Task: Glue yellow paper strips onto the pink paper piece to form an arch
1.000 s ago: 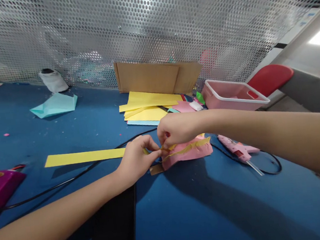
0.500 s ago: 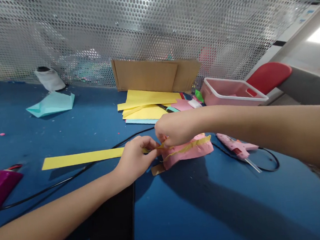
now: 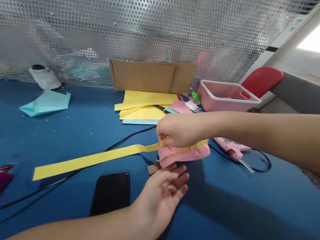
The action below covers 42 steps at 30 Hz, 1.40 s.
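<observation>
Since the yellow strip (image 3: 87, 162) would probably flop loose otherwise, the right hand (image 3: 178, 131) has it pinched by the pink paper piece (image 3: 184, 156) on the bench (image 3: 242, 210), while the left hand (image 3: 164, 198) just hangs open nearby.

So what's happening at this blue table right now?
A person's right hand pinches a yellow strip at a crinkled pink piece; the strip's long end stretches out to the left. The left hand is open and holds nothing, its fingertips close by the pink piece's near edge; whether they touch is hard to tell. A phone lies beside the left forearm, and a glue gun lies off to the right.
</observation>
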{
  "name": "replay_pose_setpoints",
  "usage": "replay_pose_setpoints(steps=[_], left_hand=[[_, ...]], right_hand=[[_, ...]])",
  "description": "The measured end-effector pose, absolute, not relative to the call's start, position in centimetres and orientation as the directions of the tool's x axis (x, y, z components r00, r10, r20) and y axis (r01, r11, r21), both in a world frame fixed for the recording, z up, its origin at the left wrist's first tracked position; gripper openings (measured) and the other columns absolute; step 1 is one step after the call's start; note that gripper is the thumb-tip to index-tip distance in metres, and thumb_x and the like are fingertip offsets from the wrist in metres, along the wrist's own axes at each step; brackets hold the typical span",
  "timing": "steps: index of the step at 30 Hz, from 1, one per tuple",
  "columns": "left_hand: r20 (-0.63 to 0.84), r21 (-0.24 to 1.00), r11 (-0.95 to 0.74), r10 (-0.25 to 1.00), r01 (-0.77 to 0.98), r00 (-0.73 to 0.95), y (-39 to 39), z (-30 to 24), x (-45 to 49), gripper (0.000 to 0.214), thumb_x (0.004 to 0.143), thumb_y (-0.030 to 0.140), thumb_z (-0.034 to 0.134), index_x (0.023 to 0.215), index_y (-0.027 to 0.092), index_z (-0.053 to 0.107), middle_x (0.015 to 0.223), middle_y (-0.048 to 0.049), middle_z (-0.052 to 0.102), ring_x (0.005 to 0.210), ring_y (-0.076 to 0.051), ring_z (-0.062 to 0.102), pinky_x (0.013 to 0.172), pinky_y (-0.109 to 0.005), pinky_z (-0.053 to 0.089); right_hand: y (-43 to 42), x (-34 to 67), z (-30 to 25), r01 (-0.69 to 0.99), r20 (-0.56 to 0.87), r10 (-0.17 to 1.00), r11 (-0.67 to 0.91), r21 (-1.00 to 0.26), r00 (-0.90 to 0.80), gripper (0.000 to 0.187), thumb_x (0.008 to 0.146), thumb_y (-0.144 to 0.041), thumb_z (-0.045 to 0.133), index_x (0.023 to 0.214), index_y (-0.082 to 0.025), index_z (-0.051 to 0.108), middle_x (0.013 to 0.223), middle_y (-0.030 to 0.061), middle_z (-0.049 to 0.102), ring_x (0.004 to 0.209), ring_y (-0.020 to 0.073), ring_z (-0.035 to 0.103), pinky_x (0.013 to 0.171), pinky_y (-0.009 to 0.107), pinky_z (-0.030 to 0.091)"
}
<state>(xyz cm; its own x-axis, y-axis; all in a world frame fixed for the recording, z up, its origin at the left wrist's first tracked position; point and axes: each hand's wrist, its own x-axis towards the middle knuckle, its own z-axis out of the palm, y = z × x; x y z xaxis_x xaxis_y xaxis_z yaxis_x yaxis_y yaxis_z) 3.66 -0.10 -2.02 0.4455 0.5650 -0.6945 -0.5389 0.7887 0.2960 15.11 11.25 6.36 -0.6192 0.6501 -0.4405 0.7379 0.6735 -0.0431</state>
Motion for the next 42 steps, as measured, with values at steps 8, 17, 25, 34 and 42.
replay_pose_setpoints(steps=[8, 17, 25, 34, 42], left_hand=[[-0.392, 0.331, 0.518, 0.836, -0.789, 0.385, 3.5, 1.9, 3.7, 0.019, 0.074, 0.003, 0.048, 0.078, 0.016, 0.061, 0.085, -0.004, 0.067, 0.083, -0.013, 0.066, 0.079, -0.029, 0.056], [0.04, 0.865, 0.089, 0.968, -0.493, 0.246, 6.2, 5.8, 2.7, 0.024, 0.081, 0.024, 0.064, 0.104, 0.018, 0.058, 0.084, -0.0015, 0.066, 0.071, -0.012, 0.06, 0.063, -0.023, 0.049], [0.298, 0.945, -0.27, 0.944, -0.184, 0.143, 7.6, 6.4, 2.0, 0.036, 0.069, 0.015, 0.068, 0.1, 0.017, 0.052, 0.081, 0.0016, 0.063, 0.074, -0.014, 0.063, 0.063, -0.024, 0.051], [0.505, 0.863, -0.498, 0.855, -0.081, 0.116, 8.6, 4.9, 1.9, 0.033, 0.073, 0.016, 0.069, 0.101, 0.019, 0.051, 0.094, -0.0012, 0.061, 0.082, -0.015, 0.062, 0.07, -0.025, 0.05], [0.509, 0.79, -0.507, 0.856, 0.344, 0.093, 9.5, 4.2, 1.3, 0.036, 0.068, 0.021, 0.073, 0.098, 0.021, 0.054, 0.084, 0.0017, 0.063, 0.071, -0.015, 0.059, 0.063, -0.024, 0.043]], right_hand=[[10.6, 16.6, 9.0, 0.825, -0.038, 0.829, 0.55, -0.126, -0.558, 0.011, 0.077, -0.022, 0.061, 0.071, -0.015, 0.068, 0.072, 0.0026, 0.066, 0.065, 0.012, 0.053, 0.056, 0.026, 0.033], [9.0, 16.8, 12.7, 0.834, 0.362, 0.781, 0.552, -0.019, -0.509, 0.02, 0.077, -0.021, 0.062, 0.061, -0.017, 0.05, 0.067, -0.0002, 0.051, 0.06, 0.0103, 0.042, 0.057, 0.027, 0.031], [8.3, 16.2, 10.2, 0.824, 0.608, 0.749, 0.502, -0.261, -0.263, 0.026, 0.076, -0.015, 0.056, 0.061, -0.021, 0.035, 0.066, -0.0021, 0.043, 0.061, 0.0109, 0.04, 0.056, 0.026, 0.029], [8.5, 14.5, 5.9, 0.65, 0.809, 0.585, 0.59, -0.478, 0.064, 0.02, 0.079, -0.019, 0.054, 0.062, -0.02, 0.044, 0.066, -0.002, 0.047, 0.063, 0.0121, 0.045, 0.059, 0.026, 0.035], [9.1, 14.4, 4.6, 0.556, 0.583, 0.808, 0.447, -0.701, 0.084, 0.022, 0.074, -0.026, 0.053, 0.057, -0.022, 0.039, 0.059, -0.0024, 0.047, 0.058, 0.0127, 0.044, 0.057, 0.028, 0.035]])
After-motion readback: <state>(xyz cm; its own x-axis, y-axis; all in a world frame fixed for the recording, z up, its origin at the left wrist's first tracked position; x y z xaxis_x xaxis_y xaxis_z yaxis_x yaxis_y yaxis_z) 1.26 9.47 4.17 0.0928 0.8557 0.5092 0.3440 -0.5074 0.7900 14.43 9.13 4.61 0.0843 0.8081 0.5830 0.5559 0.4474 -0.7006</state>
